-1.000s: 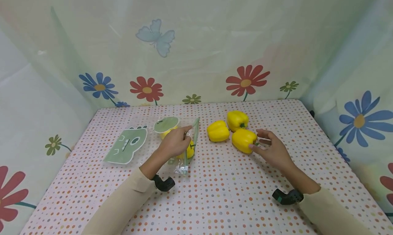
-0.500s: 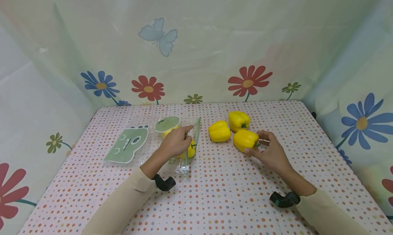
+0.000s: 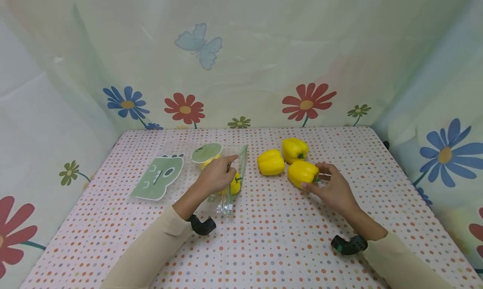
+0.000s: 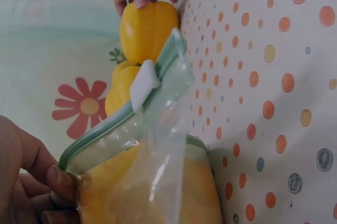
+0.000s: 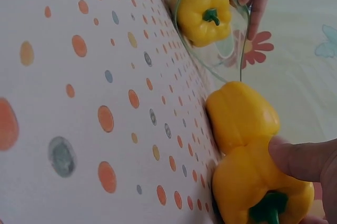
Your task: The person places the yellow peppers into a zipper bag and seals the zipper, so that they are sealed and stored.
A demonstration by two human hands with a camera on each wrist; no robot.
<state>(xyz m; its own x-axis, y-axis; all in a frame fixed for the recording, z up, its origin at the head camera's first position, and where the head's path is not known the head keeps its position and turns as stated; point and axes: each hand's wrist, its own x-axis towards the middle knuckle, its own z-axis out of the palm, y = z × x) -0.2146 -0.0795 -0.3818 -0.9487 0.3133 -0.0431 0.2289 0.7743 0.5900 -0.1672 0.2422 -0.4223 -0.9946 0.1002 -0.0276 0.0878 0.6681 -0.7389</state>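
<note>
My left hand (image 3: 216,175) pinches the green-edged mouth of a clear zip bag (image 4: 100,137) between thumb and fingers. The bag, printed with a green dinosaur, lies on its side with its mouth facing right. One yellow bell pepper (image 5: 202,13) sits inside near the opening, and more yellow shows behind the print. To the right, my right hand (image 3: 333,190) grips another bell pepper (image 3: 303,173) at its stem end, thumb (image 5: 300,158) on its near side. Two more bell peppers, one at the left (image 3: 271,162) and one behind (image 3: 294,149), stand close by.
A table with a dotted cloth (image 3: 264,238) carries everything. Behind it hangs a flowered curtain (image 3: 241,71), which also encloses both sides. The white zip slider (image 4: 143,86) sits at the near end of the bag's mouth.
My right hand has moved slightly left and its thumb has come onto the near side of the pepper. The left hand keeps its hold on the bag. The head view has shifted a little.
</note>
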